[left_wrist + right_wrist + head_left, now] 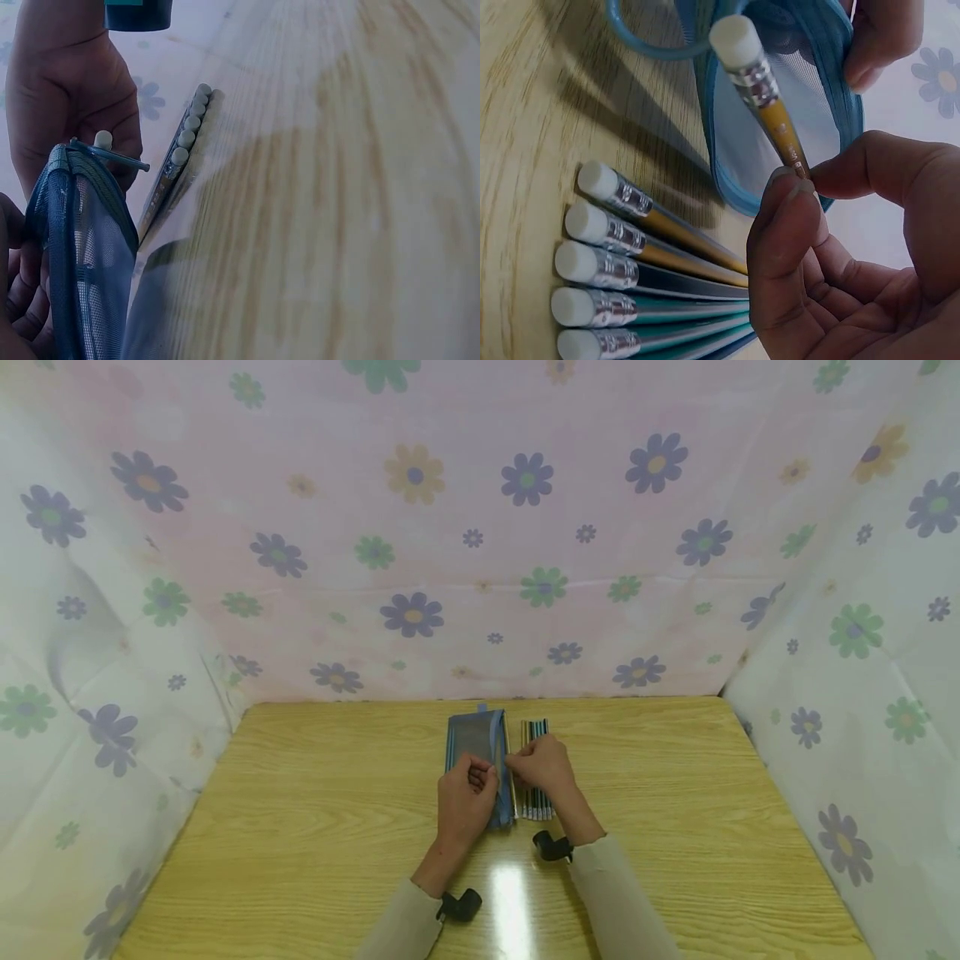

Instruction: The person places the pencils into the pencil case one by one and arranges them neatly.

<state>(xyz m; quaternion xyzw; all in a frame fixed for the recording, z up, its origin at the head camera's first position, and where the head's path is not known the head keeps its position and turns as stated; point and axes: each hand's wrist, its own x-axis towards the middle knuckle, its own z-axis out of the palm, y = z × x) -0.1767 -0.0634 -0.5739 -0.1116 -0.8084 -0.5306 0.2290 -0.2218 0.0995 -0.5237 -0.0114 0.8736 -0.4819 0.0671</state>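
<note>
The right hand (855, 255) pinches one pencil (784, 131) with thumb and fingers, beside the pouch (475, 735), white eraser standing clear; the left hand (467, 793) grips the pouch's edge; to slide the pencil in cleanly, I'd keep that mouth spread, line the shaft up with the pouch's long side and steer past the looped pull (667, 52), which could snag the eraser; the pouch is soft mesh with blue binding; just right of it, slim pencils (667, 279) with crimped silvery ferrules and gold, dark or teal shafts lie on the wood-grained bench (315, 793).
</note>
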